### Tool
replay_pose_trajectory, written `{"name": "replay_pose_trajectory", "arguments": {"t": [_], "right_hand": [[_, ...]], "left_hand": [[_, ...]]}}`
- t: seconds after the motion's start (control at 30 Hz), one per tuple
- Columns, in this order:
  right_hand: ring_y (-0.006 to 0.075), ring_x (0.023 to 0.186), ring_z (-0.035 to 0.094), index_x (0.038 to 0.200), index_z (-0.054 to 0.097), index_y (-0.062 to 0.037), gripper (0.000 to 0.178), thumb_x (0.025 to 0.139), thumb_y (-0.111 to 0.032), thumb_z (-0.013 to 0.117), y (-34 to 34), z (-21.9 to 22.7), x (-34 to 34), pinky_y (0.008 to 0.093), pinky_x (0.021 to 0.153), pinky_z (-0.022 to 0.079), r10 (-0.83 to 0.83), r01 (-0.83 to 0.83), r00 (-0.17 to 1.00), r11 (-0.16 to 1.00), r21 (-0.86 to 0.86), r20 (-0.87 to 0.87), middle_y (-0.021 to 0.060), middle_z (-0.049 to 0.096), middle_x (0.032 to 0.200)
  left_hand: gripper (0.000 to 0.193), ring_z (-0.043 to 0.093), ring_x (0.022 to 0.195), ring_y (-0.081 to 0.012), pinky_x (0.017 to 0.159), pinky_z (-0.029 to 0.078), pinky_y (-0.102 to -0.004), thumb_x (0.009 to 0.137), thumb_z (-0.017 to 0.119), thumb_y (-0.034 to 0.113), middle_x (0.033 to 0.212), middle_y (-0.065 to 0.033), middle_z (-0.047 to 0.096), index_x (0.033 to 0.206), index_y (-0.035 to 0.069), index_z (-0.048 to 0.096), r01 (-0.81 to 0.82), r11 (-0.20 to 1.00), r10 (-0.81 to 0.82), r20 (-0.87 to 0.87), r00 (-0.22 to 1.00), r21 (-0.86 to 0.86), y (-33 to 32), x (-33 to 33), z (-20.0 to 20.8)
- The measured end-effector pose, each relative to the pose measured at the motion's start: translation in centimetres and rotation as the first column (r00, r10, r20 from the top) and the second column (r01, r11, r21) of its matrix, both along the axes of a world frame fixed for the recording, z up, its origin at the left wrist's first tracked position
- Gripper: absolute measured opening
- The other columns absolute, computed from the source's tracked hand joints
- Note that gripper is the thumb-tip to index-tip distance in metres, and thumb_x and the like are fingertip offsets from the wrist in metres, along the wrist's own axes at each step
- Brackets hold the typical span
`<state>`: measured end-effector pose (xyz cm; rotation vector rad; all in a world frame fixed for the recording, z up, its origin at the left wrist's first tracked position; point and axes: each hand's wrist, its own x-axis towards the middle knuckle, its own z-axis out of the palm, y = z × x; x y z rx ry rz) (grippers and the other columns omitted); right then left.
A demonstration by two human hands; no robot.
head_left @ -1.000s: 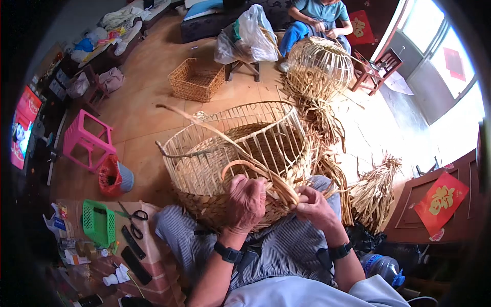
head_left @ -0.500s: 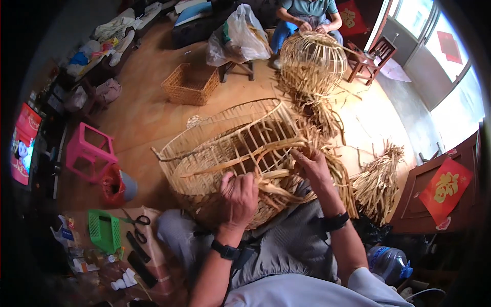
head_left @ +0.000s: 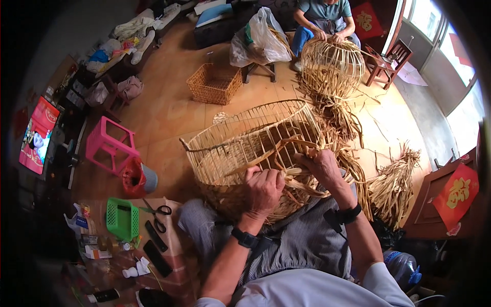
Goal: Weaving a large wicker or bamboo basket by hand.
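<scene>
A large half-woven basket (head_left: 204,162) of pale strips lies tilted across my lap, with upright ribs and open gaps along its sides. My left hand (head_left: 265,189) is closed at the basket's near side, fingers curled round a flat dried strip. My right hand (head_left: 322,166) pinches strips at the basket's right end, its fingertips partly hidden. Between the hands a brown strip (head_left: 279,153) bends up in a loop over the ribs. Loose strips (head_left: 358,179) hang down beside my right wrist.
A bundle of dried strips (head_left: 396,184) lies on the floor at right. Ahead, another person works on a round ribbed basket (head_left: 332,64). A rectangular wicker basket (head_left: 215,87), pink stool (head_left: 110,146) and bin (head_left: 146,176) stand leftward. Scissors (head_left: 158,217) and a green basket (head_left: 120,220) lie near left.
The whole scene has shifted rightward in the view as my head turned. My right hand has come a little closer to my left, and the strip between them now bends in a loop.
</scene>
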<state>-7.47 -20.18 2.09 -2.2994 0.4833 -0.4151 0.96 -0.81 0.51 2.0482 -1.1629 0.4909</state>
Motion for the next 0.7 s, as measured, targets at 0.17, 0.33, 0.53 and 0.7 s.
{"name": "replay_pose_trajectory", "arguments": {"t": [0.17,0.33,0.53,0.7], "right_hand": [[0.0285,0.051,0.064,0.089,0.074,-0.0064,0.029,0.095,-0.034,0.073,3.9,1.4,0.7,0.0402,0.049,0.050,0.123,-0.123,0.992,0.980,-0.159,-0.014,0.0139,0.064,0.061],[0.0374,0.055,0.063,0.090,0.071,-0.0029,0.010,0.090,-0.012,0.067,8.9,0.4,-0.3,0.0447,0.050,0.049,0.223,-0.213,0.974,0.954,-0.210,0.026,0.0196,0.060,0.061],[0.0030,0.055,0.056,0.122,0.068,-0.0055,0.025,0.110,-0.020,0.051,8.9,-0.3,-2.5,0.0209,0.045,0.040,-0.061,-0.026,0.996,0.474,0.880,0.062,0.0010,0.072,0.076],[0.0038,0.056,0.057,0.115,0.067,-0.0045,0.029,0.107,-0.031,0.059,8.4,-0.9,-7.5,0.0173,0.047,0.039,-0.015,-0.094,0.995,0.275,0.957,0.102,0.0037,0.073,0.082]], "left_hand": [[0.024,0.057,0.057,-0.0304,0.081,0.047,-0.0456,0.094,0.059,0.011,0.060,-0.0104,0.055,0.070,0.006,0.056,-0.002,1.000,0.003,0.031,1.000,-0.030,4.9,1.8,0.7],[0.022,0.061,0.065,-0.0325,0.080,0.048,-0.0472,0.092,0.060,0.012,0.065,-0.0133,0.058,0.072,0.005,0.055,0.001,1.000,-0.005,0.126,0.992,0.026,10.3,3.9,-4.2],[0.020,0.062,0.067,-0.0322,0.084,0.050,-0.0475,0.093,0.060,0.014,0.068,-0.0130,0.059,0.075,0.005,0.056,-0.007,0.999,0.001,0.155,0.988,0.041,10.8,4.3,-5.1],[0.019,0.062,0.069,-0.0307,0.086,0.051,-0.0468,0.095,0.067,0.017,0.071,-0.0098,0.061,0.080,0.007,0.059,0.052,0.982,-0.059,0.033,0.998,0.184,10.6,2.8,-2.6]]}}
